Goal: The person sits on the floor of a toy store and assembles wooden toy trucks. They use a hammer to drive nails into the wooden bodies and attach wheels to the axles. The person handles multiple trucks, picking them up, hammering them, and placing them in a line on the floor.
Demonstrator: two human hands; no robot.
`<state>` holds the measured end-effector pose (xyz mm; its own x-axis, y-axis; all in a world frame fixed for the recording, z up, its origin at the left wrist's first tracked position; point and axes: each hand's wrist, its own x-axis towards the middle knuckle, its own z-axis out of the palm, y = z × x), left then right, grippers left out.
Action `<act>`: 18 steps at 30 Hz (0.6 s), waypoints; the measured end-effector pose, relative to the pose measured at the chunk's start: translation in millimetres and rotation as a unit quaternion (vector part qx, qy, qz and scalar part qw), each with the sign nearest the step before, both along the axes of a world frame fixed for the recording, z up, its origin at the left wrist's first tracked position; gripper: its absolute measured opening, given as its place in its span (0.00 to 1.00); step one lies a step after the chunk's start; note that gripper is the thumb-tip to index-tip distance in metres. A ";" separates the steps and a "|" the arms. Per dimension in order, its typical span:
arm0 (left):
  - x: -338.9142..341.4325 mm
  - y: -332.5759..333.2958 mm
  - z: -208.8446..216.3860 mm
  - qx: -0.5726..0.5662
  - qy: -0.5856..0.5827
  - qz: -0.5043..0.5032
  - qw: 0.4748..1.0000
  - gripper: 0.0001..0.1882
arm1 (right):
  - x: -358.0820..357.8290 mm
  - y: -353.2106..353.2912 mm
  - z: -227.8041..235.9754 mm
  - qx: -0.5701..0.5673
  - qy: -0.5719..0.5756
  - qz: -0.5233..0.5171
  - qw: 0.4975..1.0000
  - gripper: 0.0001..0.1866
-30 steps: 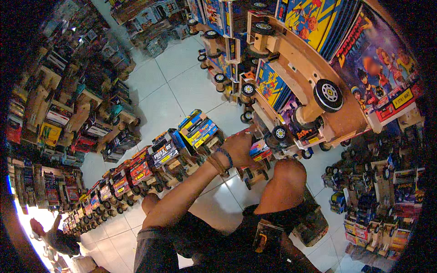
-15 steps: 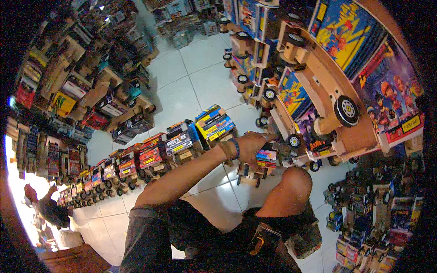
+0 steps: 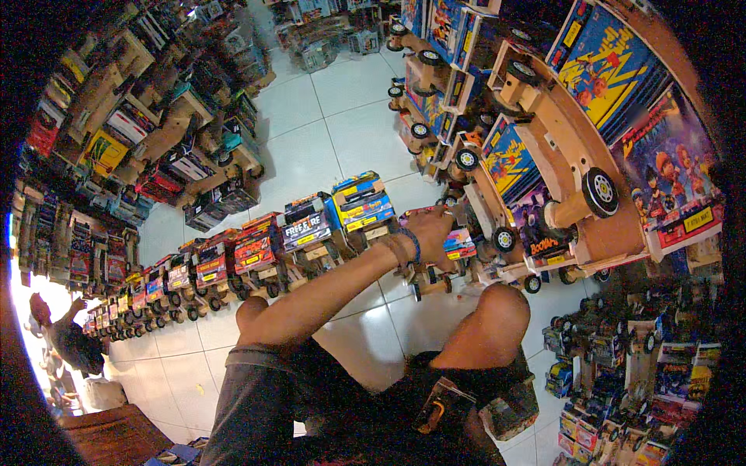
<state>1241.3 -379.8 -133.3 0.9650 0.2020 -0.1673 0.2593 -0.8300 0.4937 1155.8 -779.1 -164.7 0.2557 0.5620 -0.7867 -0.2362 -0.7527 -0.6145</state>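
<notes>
My left hand [image 3: 429, 234] reaches across from the left, fingers bent down over a small wooden toy truck [image 3: 458, 247] with a pink and blue printed body. The hand covers much of the truck; its wheels show just below. This truck is at the right end of a long row of toy trucks on the tiled floor. Beside it on the left stand a blue and yellow toy truck [image 3: 364, 203] and a white and black one [image 3: 307, 223]. My right hand does not show.
Large wooden toy trucks [image 3: 598, 194] lie stacked close on the right. More toy trucks are piled at the left [image 3: 155, 147] and the lower right [image 3: 629, 373]. My bent right knee [image 3: 497, 318] is just below the hand. Another person [image 3: 70, 334] is at the far left.
My left hand has moved slightly away from me with the toy truck, bringing it closer into line with the row. My view has shifted a little.
</notes>
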 end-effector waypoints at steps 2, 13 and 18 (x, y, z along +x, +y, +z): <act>-0.7 0.0 3.3 -0.002 0.018 0.029 0.999 0.59 | -1.6 -1.9 1.0 -0.001 0.000 -0.004 1.000 0.29; 23.8 20.4 8.4 0.064 -0.047 0.042 0.996 0.56 | -10.6 -11.6 -3.1 -0.019 0.012 -0.002 1.000 0.30; 34.6 41.6 6.0 0.058 0.010 0.043 0.997 0.55 | -11.3 -13.0 -4.2 -0.022 0.018 -0.008 1.000 0.30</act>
